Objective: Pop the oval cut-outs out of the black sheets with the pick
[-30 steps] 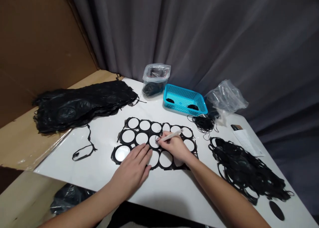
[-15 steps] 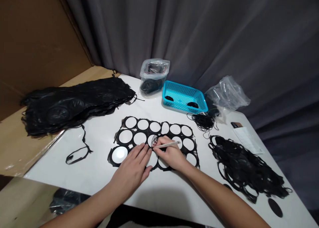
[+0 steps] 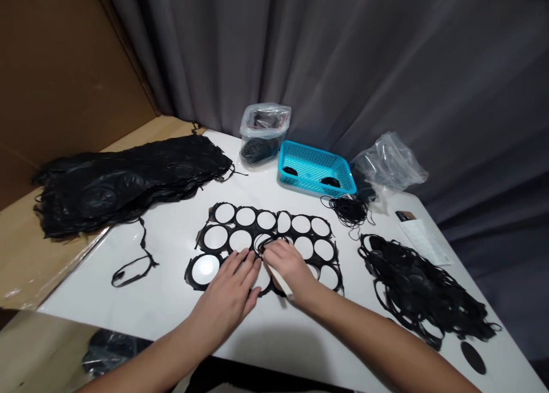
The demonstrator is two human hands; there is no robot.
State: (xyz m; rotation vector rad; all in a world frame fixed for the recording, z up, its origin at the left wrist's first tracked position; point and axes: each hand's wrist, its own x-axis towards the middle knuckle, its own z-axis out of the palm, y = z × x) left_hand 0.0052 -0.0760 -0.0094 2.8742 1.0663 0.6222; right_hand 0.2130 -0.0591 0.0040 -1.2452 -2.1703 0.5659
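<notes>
A black rubbery sheet (image 3: 254, 230) with rows of round holes lies flat on the white table, which shows through the holes. My left hand (image 3: 229, 284) rests flat on its lower middle, fingers stretched out and thumb apart. Closed in a pinch, my right hand (image 3: 294, 272) holds a slim white pen-like tool (image 3: 281, 283). The tool's tip is mostly hidden beside my left fingertips. Thin black rings (image 3: 259, 242) lie by my right fingertips, over a hole in the middle row. Whether my right fingers also grip these rings, I cannot tell.
A stack of black sheets (image 3: 132, 178) lies at left, near a loose black strip (image 3: 143, 244). Behind stand a clear bag (image 3: 263, 133) and a blue basket (image 3: 317, 181). Thin black rings (image 3: 349, 211) and a heap of black scraps (image 3: 422, 290) lie right, with a black disc (image 3: 473, 357).
My right hand has turned, so the tool's rear end now points down toward me instead of right. The thin rings at its fingertips have shifted. My left hand stays in place.
</notes>
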